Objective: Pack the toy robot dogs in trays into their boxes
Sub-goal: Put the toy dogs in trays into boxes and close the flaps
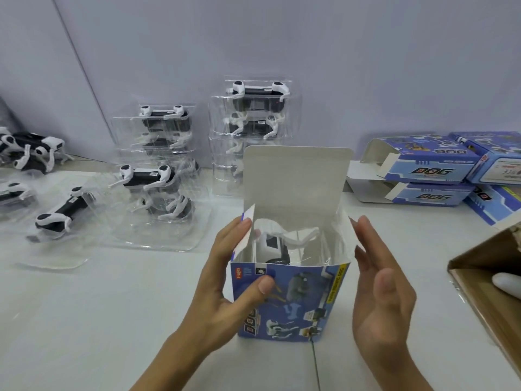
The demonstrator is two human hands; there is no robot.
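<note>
Blue box (284,300) stood upright at 6 o'clock, lid flap up, toy dog (272,245) inside. Left hand (225,280) gripped its left wall; right hand (380,289) flat-fingered, just beside.

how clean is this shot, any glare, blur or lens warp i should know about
Head view: even, soft light with only faint shadows under the open box on the table; the clear trays catch pale glare that muddies the toy dogs inside; wide-angle warp bends the wall seam and stretches the edges; the cardboard carton at right and both hands, left hand and right hand, look slightly soft.
</note>
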